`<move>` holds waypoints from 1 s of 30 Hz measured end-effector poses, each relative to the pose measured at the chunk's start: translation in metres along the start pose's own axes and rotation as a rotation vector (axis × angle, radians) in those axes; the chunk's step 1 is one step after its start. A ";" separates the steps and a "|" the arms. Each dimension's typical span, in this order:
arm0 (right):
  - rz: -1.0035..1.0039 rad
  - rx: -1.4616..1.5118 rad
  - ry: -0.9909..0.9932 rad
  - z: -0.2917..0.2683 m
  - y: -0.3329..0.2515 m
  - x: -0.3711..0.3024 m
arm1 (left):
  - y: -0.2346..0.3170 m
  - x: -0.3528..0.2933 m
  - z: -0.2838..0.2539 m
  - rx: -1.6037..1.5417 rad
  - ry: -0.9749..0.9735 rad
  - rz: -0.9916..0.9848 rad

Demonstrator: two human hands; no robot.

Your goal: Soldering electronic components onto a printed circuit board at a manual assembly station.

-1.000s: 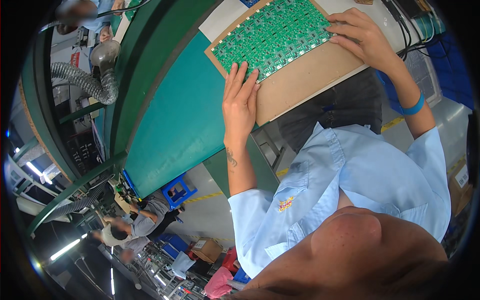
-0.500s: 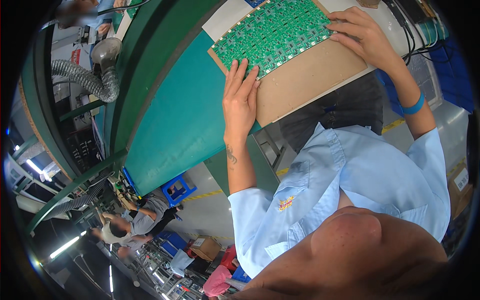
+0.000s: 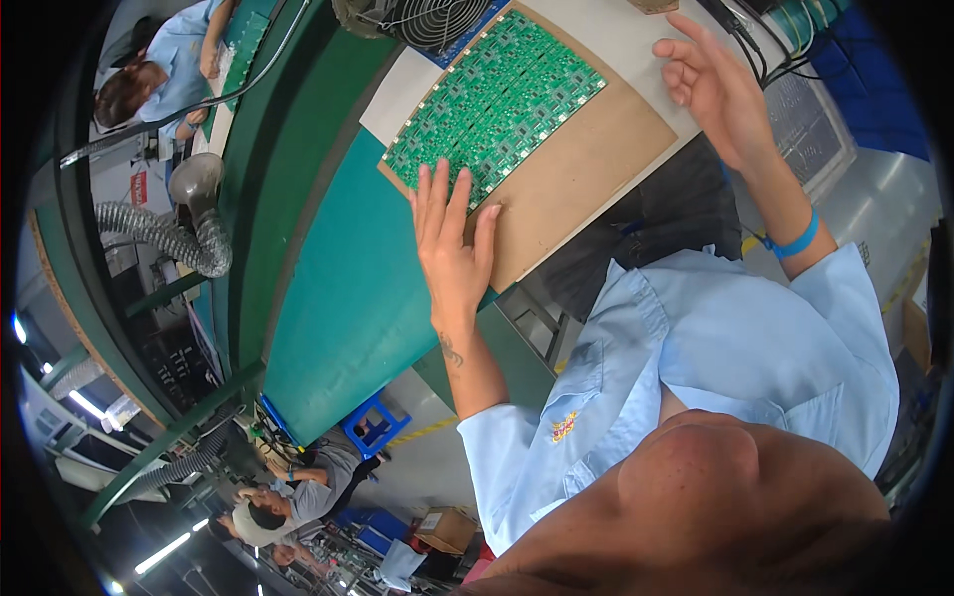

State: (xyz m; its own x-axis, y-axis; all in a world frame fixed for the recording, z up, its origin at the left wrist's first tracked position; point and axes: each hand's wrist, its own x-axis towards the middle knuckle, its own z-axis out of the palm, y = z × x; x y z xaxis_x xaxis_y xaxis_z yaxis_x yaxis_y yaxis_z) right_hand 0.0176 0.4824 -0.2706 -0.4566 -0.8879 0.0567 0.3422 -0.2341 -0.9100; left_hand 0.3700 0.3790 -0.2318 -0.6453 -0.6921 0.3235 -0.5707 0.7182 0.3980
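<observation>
A green printed circuit board panel [image 3: 497, 104], densely set with small parts, lies on a brown fibreboard sheet [image 3: 586, 164]. My left hand [image 3: 452, 238] rests along the panel's near left corner, fingers outstretched and flat, thumb apart on the brown sheet. Off to the right, my right hand [image 3: 723, 99] is raised clear of the panel. Its index finger points toward a small brown object [image 3: 653, 5] at the top edge of the picture, while the other fingers bend loosely. Nothing shows between them.
Under the sheet is a white surface, beside a teal mat [image 3: 338, 278]. A fan with a wire guard [image 3: 437, 22] stands beyond the panel; black cables [image 3: 760, 60] hang at right. Co-workers sit at far left, near a flexible duct [image 3: 159, 223] and a blue stool [image 3: 373, 427].
My right hand has let go of the panel's right edge and lifted away. My left hand stays at the left corner. The view has shifted, bringing the fan and a co-worker into sight.
</observation>
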 end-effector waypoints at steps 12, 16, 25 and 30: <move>-0.147 0.452 0.444 -0.013 0.011 0.033 | 0.089 0.006 0.043 -0.070 -0.244 0.165; -0.341 0.305 0.473 -0.054 0.029 0.040 | 0.084 -0.005 0.052 -0.021 -0.199 0.137; -0.471 -0.366 0.160 -0.054 -0.015 -0.010 | 0.076 -0.012 0.057 0.042 -0.131 0.126; -0.416 -0.630 0.273 -0.034 -0.024 -0.014 | 0.073 -0.017 0.054 0.043 -0.116 0.127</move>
State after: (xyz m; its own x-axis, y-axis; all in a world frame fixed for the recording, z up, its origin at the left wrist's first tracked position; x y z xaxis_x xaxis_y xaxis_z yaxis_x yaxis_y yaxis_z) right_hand -0.0117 0.5140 -0.2639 -0.6575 -0.6297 0.4138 -0.3911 -0.1843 -0.9017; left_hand 0.3123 0.4473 -0.2543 -0.7664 -0.5847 0.2661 -0.5009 0.8032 0.3224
